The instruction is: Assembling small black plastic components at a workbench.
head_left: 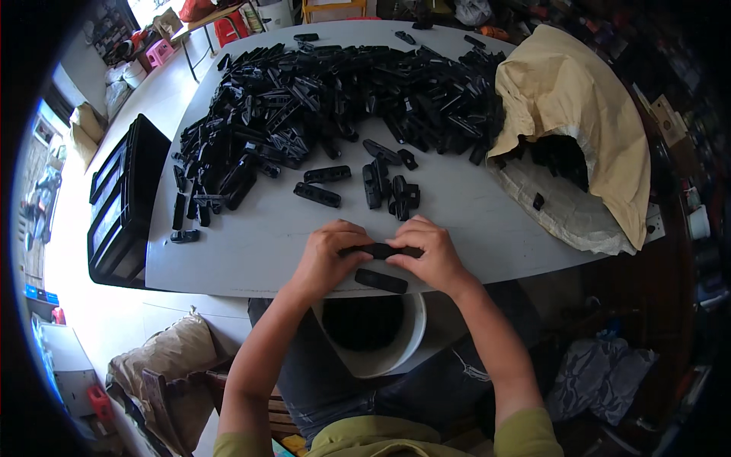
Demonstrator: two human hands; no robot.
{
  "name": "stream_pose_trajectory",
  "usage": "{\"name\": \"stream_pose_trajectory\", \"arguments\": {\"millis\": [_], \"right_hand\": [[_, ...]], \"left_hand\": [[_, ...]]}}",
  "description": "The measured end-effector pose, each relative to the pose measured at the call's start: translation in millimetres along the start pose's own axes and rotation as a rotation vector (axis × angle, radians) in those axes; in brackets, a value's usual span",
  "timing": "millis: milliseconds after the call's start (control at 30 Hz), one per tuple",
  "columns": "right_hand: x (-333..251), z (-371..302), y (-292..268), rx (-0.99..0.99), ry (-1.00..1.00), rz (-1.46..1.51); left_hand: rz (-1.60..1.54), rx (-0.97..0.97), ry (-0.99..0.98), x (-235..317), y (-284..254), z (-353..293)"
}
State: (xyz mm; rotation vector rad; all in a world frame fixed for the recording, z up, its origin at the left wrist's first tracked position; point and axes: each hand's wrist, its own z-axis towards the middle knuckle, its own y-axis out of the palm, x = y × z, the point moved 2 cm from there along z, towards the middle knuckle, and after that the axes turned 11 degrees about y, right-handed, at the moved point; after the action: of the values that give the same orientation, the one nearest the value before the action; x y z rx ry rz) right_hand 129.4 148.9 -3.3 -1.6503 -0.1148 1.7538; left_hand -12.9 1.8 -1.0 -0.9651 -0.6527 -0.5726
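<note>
Near the table's front edge, my left hand point(333, 250) and my right hand point(431, 255) pinch the two ends of a long black plastic part point(378, 250), held level between them. Just below it on the table lies a second black oblong part point(381, 281) with a smooth top. Beyond my fingers sit a few loose black pieces: a slotted bar point(317, 195), another bar point(327, 174), an upright-looking clip point(375, 183) and a bulkier piece point(404, 197). My fingers cover the ends of the held part.
A large heap of black plastic parts point(304, 99) spreads over the far side of the grey table point(251, 263). On the right, a tan sack point(579, 91) lies with its mouth open, black pieces inside. A white bucket point(416, 335) stands below the edge, between my legs. A black crate point(126, 198) is at the left.
</note>
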Motion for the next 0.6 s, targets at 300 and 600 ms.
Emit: {"name": "stream_pose_trajectory", "arguments": {"millis": [300,600], "right_hand": [[17,23,-30,0.328,-0.017,-0.203],[15,31,-33,0.096,0.077,-0.287]], "left_hand": [[0.298,-0.06,0.076,-3,-6,31],[0.479,-0.13,0.18,5,-5,31]]}}
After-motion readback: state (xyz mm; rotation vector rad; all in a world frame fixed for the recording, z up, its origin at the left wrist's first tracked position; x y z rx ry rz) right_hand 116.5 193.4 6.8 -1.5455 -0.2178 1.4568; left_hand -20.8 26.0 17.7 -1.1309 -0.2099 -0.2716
